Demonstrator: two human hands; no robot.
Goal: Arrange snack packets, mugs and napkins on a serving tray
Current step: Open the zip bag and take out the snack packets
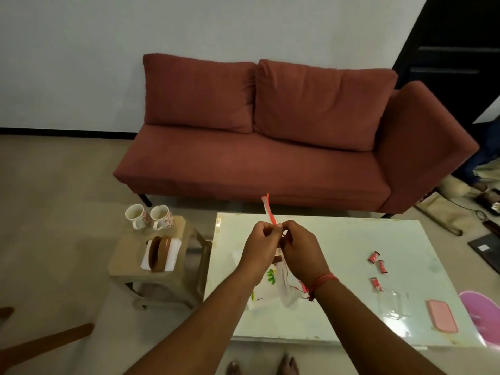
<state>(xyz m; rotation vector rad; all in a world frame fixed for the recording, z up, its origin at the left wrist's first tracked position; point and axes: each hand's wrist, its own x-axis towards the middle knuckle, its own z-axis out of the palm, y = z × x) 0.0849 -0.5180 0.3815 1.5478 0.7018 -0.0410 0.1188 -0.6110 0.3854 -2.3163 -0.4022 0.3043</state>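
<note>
Both of my hands meet over the middle of the white table (351, 239), pinching a snack packet (280, 259) between them: my left hand (258, 249) and my right hand (301, 251) each have fingertips and thumb closed tight on its top, and a red torn strip (269, 209) stands up from where they meet. I judge I am tearing the packet open, which is why I hold it raised above the table and close to me rather than lying flat. Below my wrists hangs a thin white plastic bag (266, 292) with a green print, resting near the table's front edge; whether it touches my hands I cannot tell. Three small red snack packets (374, 257) lie loose toward the right side of the table, well apart from my grip, with a clear plastic wrapper (395, 305) and a pink flat case (442, 315) nearer the front right corner. On the low stool (189, 282) left of the table stand two floral mugs (150, 216) at its far edge, and a brown holder with white napkins (159, 253) in its middle. No serving tray shows plainly, so nothing appears arranged yet.
</note>
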